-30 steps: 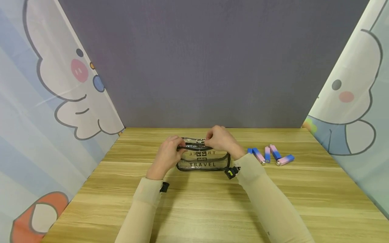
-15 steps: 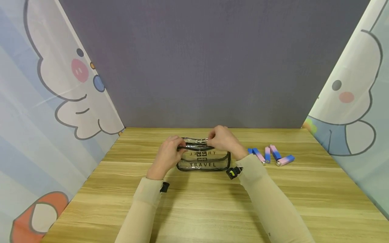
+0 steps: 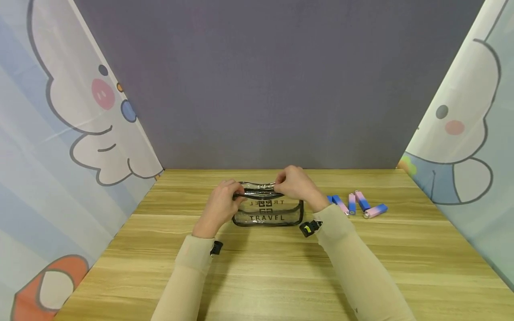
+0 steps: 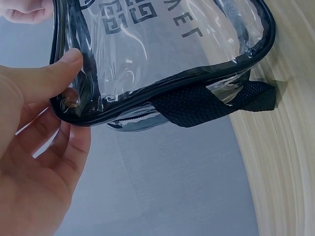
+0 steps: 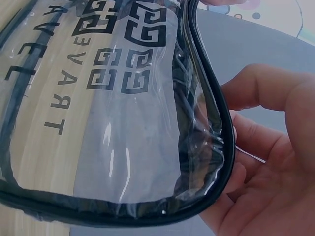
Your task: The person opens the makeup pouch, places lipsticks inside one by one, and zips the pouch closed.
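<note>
A clear plastic travel pouch with black piping and "TRAVEL" lettering stands upright on the wooden table. My left hand pinches its upper left corner. In the left wrist view, the thumb of the left hand lies on the clear side and the fingers are behind the piping. At the pouch's top edge, right of the middle, my right hand pinches with thumb and fingers. The right wrist view has the right hand behind the black piping, which partly hides its fingertips. A black strap loop hangs from the pouch's end.
Several small blue-and-pink bars with metallic ends, one of them a bar lying aslant, are on the table to the right of the pouch. A dark grey panel rises behind the table. Cartoon-printed curtains flank both sides.
The right hand has shifted slightly to the right along the pouch's top edge. The left hand and the pouch stay about where they were.
</note>
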The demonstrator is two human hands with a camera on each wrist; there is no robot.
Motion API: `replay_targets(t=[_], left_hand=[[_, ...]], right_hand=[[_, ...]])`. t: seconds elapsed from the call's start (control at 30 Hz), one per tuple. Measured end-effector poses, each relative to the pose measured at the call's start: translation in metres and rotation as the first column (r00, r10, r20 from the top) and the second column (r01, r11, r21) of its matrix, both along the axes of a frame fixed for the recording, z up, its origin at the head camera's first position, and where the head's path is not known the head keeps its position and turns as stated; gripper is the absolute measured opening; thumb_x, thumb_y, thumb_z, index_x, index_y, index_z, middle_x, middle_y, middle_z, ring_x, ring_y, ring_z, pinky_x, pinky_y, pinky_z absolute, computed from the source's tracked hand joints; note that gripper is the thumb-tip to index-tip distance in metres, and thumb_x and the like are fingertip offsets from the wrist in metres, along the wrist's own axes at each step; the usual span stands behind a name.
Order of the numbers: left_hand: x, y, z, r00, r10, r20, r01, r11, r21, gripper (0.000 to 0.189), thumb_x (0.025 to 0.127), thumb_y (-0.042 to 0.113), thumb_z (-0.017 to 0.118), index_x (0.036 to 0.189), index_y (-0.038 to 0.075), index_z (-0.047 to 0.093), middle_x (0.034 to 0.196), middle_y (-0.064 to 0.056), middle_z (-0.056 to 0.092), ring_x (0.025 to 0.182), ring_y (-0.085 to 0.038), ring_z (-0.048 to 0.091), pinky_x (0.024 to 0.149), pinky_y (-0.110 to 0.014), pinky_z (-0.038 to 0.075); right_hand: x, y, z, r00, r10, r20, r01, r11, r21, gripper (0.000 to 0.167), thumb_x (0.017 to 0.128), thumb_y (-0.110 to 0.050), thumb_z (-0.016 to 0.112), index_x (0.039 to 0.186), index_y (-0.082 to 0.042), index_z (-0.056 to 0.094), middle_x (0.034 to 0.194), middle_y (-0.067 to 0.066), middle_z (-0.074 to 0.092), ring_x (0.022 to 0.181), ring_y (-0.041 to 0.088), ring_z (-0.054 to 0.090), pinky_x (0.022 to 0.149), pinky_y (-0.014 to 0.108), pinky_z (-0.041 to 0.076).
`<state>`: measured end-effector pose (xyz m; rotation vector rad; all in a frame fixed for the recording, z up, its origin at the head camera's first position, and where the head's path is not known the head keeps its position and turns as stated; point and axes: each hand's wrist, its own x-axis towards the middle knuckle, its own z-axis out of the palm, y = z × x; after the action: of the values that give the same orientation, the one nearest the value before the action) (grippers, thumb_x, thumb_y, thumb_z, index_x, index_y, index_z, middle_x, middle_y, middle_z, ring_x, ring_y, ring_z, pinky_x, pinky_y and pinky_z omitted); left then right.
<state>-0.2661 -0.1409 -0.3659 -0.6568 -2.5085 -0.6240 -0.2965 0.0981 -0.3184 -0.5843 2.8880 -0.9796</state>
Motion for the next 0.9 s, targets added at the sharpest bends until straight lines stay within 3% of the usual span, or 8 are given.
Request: replay_targets(t=[0.13,0.17,0.3,0.4,0.47,0.77,0.9], left_hand=[[-0.0006,-0.0005,-0.0001,1.000,-0.008,-0.012,0.008,1.000,-0.004,0.016,0.080,0.002,0.084,0.089,0.006,0.071,0.090,-0.003,0.068,0.085,-0.023,0.062,0.076,-0.037,0.053],[-0.0007,-0.0008,-0.0003,1.000,-0.009,-0.013,0.009,1.000,-0.003,0.016,0.080,0.001,0.084,0.089,0.005,0.071,0.090,-0.003,0.068,0.085,-0.023,0.062,0.076,-0.037,0.053],[-0.0010,-0.0011,-0.0008,1.000,-0.007,-0.009,0.007,1.000,-0.003,0.016,0.080,0.001,0.084,0.089,0.006,0.071,0.090,-0.003,0.068,0.085,-0.022,0.061,0.076,-0.037,0.053],[-0.0006,-0.0009,-0.0008,1.000,-0.006,-0.003,0.006,1.000,-0.001,0.016,0.080,0.001,0.084,0.088,0.006,0.071,0.090,-0.003,0.068,0.085,-0.022,0.061,0.076,-0.037,0.053],[-0.0006,-0.0006,-0.0004,1.000,-0.008,-0.001,0.008,1.000,0.001,0.017,0.080,0.002,0.084,0.088,0.006,0.071,0.090,-0.003,0.068,0.085,-0.022,0.061,0.077,-0.037,0.053],[-0.0006,-0.0004,0.0000,1.000,-0.007,0.006,0.007,1.000,0.002,0.016,0.080,0.002,0.084,0.089,0.006,0.071,0.091,-0.003,0.069,0.087,-0.022,0.062,0.079,-0.037,0.054],[-0.0002,-0.0004,0.0001,1.000,-0.005,0.007,0.005,1.000,0.006,0.017,0.080,0.001,0.084,0.089,0.006,0.071,0.092,-0.003,0.069,0.087,-0.023,0.062,0.079,-0.037,0.054]], right_hand=[[-0.0001,0.0020,-0.0004,1.000,-0.008,-0.001,0.008,1.000,-0.005,0.012,0.091,-0.016,0.067,0.083,-0.011,0.074,0.073,0.001,0.064,0.058,0.016,0.048,0.077,0.042,0.044],[-0.0002,0.0024,-0.0002,1.000,-0.004,-0.006,0.004,1.000,0.000,0.013,0.092,-0.016,0.067,0.082,-0.011,0.074,0.072,0.001,0.064,0.058,0.017,0.048,0.084,0.043,0.045],[0.0000,0.0034,-0.0002,1.000,-0.001,-0.012,0.001,1.000,0.007,0.013,0.092,-0.017,0.067,0.081,-0.012,0.073,0.071,0.001,0.063,0.059,0.017,0.048,0.083,0.042,0.045],[0.0006,0.0038,-0.0007,1.000,-0.003,-0.009,0.003,1.000,0.000,0.012,0.092,-0.017,0.067,0.082,-0.011,0.073,0.074,0.002,0.064,0.059,0.016,0.048,0.067,0.036,0.042],[0.0013,0.0047,-0.0006,1.000,-0.005,-0.007,0.005,1.000,-0.010,0.012,0.092,-0.016,0.067,0.083,-0.011,0.073,0.075,0.003,0.064,0.059,0.017,0.048,0.064,0.035,0.042],[0.0029,0.0079,-0.0022,1.000,-0.006,-0.017,0.005,0.999,-0.036,0.013,0.092,-0.014,0.065,0.081,-0.010,0.072,0.071,0.002,0.061,0.058,0.016,0.045,0.072,0.039,0.040],[0.0039,0.0100,-0.0021,1.000,-0.005,-0.017,0.004,0.999,-0.042,0.013,0.092,-0.014,0.064,0.081,-0.010,0.071,0.072,0.002,0.062,0.058,0.016,0.045,0.068,0.038,0.040]])
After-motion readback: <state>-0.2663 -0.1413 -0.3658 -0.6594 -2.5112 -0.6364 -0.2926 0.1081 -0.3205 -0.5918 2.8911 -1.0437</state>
